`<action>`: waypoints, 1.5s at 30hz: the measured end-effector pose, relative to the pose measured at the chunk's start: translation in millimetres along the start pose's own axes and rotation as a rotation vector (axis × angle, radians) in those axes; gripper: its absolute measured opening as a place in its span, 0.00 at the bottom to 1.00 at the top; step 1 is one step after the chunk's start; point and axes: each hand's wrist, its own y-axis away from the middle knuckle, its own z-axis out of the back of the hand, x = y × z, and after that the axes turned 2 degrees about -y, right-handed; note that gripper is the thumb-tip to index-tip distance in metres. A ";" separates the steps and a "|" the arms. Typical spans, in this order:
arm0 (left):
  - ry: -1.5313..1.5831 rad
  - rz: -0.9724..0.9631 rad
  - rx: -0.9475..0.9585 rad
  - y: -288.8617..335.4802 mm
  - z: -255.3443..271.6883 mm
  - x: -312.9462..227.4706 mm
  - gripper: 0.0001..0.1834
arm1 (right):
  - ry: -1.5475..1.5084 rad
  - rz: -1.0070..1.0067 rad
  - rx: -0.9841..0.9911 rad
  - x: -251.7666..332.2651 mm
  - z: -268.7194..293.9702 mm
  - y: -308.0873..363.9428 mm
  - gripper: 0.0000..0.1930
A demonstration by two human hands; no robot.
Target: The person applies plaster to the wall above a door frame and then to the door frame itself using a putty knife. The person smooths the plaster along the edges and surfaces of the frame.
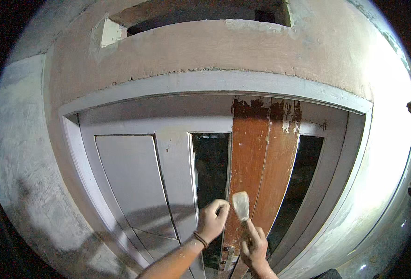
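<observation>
My right hand (254,245) is closed round the handle of a putty knife. The putty knife's (241,206) broad, pale blade points up in front of the bare brown wood strip (249,158) in the middle of a double door. Just left of the blade, my left hand (213,217) is curled into a loose fist, with nothing showing in it; a dark band circles that wrist. Paint is gone from most of the brown strip, while dark, ragged patches and pale flecks remain near its top. The rest of the door (128,169) is pale grey-lilac.
A pale door frame (215,83) surrounds the door. Narrow dark panes (211,172) flank the brown strip. Above the frame is a plastered wall (177,53) with a recessed opening (201,11). A brightly lit wall (377,153) stands at the right, a mottled grey one (24,135) at the left.
</observation>
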 end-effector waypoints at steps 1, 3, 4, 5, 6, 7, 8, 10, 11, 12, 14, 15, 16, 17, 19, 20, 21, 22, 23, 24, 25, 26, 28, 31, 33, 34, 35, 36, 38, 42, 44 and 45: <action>-0.064 -0.170 -0.073 -25.1 16.4 -11.7 0.10 | 0.029 0.061 -0.044 8.4 5.5 -22.4 0.37; -0.352 -0.494 -0.197 -75.4 54.3 -28.3 0.14 | 0.042 0.069 -0.089 26.6 15.1 -58.5 0.38; -0.458 -0.586 -0.213 -100.1 72.4 -34.0 0.18 | 0.059 0.113 -0.123 34.0 14.6 -77.0 0.37; -0.576 -0.644 -0.232 -122.7 89.4 -38.4 0.21 | 0.058 0.133 -0.146 40.6 13.1 -93.3 0.36; -0.659 -0.695 -0.220 -142.9 104.8 -41.9 0.26 | 0.045 0.139 -0.153 46.4 11.4 -106.1 0.32; -0.762 -0.717 -0.211 -160.7 118.1 -44.5 0.31 | 0.044 0.131 -0.152 51.4 8.6 -116.2 0.27; -0.820 -0.765 -0.198 -174.5 129.4 -45.5 0.34 | 0.047 0.143 -0.181 54.3 4.2 -126.4 0.27; -0.975 -0.816 -0.156 -196.9 146.7 -43.1 0.39 | 0.057 0.157 -0.225 58.4 -5.3 -140.7 0.28; -0.999 -0.824 -0.125 -206.4 152.7 -40.8 0.39 | 0.052 0.154 -0.253 60.2 -9.8 -145.1 0.30; -0.976 -0.783 -0.066 -213.0 156.8 -37.7 0.39 | 0.052 0.135 -0.263 61.9 -13.9 -147.5 0.33; -0.933 -0.783 -0.028 -222.3 157.8 -29.1 0.38 | 0.098 0.122 -0.312 64.7 -21.4 -153.1 0.35; -0.912 -0.813 -0.047 -223.7 156.6 -24.3 0.38 | 0.092 0.118 -0.309 65.7 -24.2 -156.5 0.34; -0.899 -0.785 -0.016 -224.2 154.9 -19.7 0.38 | 0.097 0.116 -0.331 66.8 -26.9 -159.5 0.33; -0.929 -0.817 -0.073 -224.1 153.7 -16.0 0.38 | 0.081 0.192 -0.372 67.5 -28.4 -163.1 0.33; -1.016 -0.787 -0.103 -222.7 152.8 -11.5 0.38 | 0.134 0.142 -0.363 68.3 -29.3 -170.9 0.31; -0.954 -0.839 -0.114 -223.8 152.2 -11.2 0.37 | 0.164 0.143 -0.363 69.0 -28.8 -173.5 0.31; -0.958 -0.836 -0.110 -223.7 152.6 -11.5 0.37 | 0.202 0.094 -0.338 70.5 -29.1 -174.1 0.31; -0.960 -0.835 -0.106 -223.5 153.1 -12.2 0.37 | 0.232 0.099 -0.346 71.5 -28.8 -174.6 0.31; -0.963 -0.834 -0.102 -223.7 153.2 -13.4 0.37 | 0.220 0.148 -0.367 73.3 -29.9 -174.1 0.31; -0.965 -0.830 -0.082 -224.1 154.1 -14.6 0.39 | 0.220 0.149 -0.375 74.9 -30.7 -172.8 0.32; -0.975 -0.835 -0.086 -224.4 153.3 -15.5 0.39 | 0.206 0.215 -0.414 75.9 -32.2 -173.1 0.32; -0.977 -0.837 -0.091 -223.6 153.5 -16.0 0.40 | 0.199 0.240 -0.421 77.1 -33.6 -172.2 0.31; -0.981 -0.824 -0.101 -223.0 151.8 -16.2 0.41 | 0.223 0.169 -0.401 76.7 -35.7 -176.0 0.30; -1.002 -0.826 -0.108 -222.2 151.3 -16.5 0.41 | 0.233 0.182 -0.405 74.3 -34.1 -185.2 0.29; -1.001 -0.812 -0.092 -222.4 151.7 -17.0 0.41 | 0.274 0.105 -0.365 74.7 -32.2 -187.2 0.29; -0.996 -0.805 -0.088 -222.9 151.5 -17.4 0.41 | 0.283 0.107 -0.363 75.8 -31.2 -186.5 0.29; -0.995 -0.822 -0.096 -223.4 151.3 -17.9 0.41 | 0.279 0.150 -0.383 77.6 -31.0 -185.0 0.29; -0.994 -0.836 -0.106 -223.6 151.3 -18.3 0.41 | 0.267 0.177 -0.397 80.1 -31.5 -182.7 0.29; -0.996 -0.846 -0.121 -223.3 151.3 -18.6 0.41 | 0.237 0.258 -0.432 83.6 -32.2 -181.6 0.30; -0.992 -0.836 -0.114 -223.0 150.8 -17.4 0.40 | 0.241 0.146 -0.391 83.9 -31.2 -191.8 0.24; -0.981 -0.835 -0.108 -223.3 150.6 -16.3 0.40 | 0.233 0.162 -0.399 83.1 -30.2 -196.2 0.24; -0.975 -0.841 -0.111 -223.8 150.6 -15.8 0.39 | 0.236 0.149 -0.390 83.1 -30.3 -197.6 0.24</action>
